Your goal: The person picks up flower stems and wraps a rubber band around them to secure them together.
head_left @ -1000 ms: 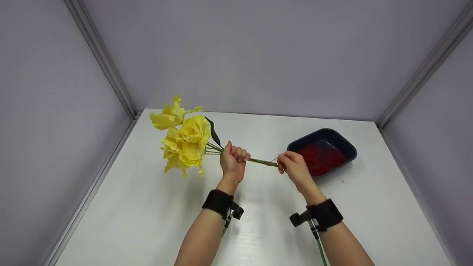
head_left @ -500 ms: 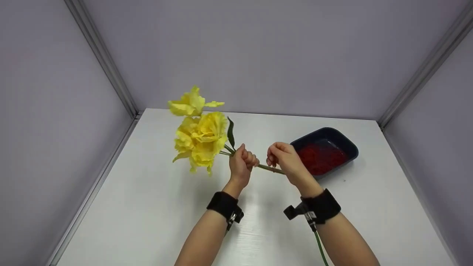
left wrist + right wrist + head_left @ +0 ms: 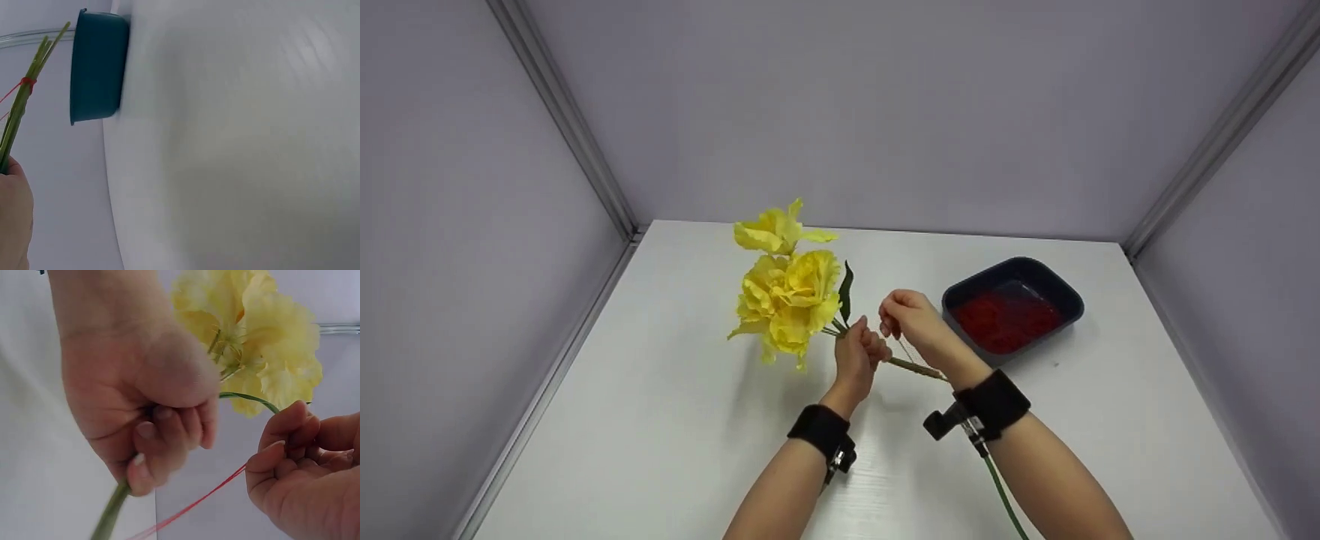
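Worktop: white, walled on three sides. Tray at 2 o'clock from the hands, holding a red heap, probably more bands; too small to tell.

Flowers: yellow bunch held above mid-worktop, heads toward 10 o'clock, stems trailing toward 4 o'clock.

Left hand: fist clamped round the stems just below the heads. Right hand: at 1 o'clock of the left, fingers curled, pinching a red band drawn taut.

Step in hand, as judged: binding the stems with the band. To do it well, keep the left fist firm so the stems stay bundled, hold the band under even tension, and lay each turn beside the one already on the stems. Too much pull could bend the thin stems or snap the band.

View differences:
- Head view: overall layout, tray position; the band is only a faint line.
- Right wrist view: the pinch and the taut red band, close up; no tray.
- Left wrist view: a red wrap already round the stems near their cut ends, and the tray's outer wall; the flower heads are out of frame.
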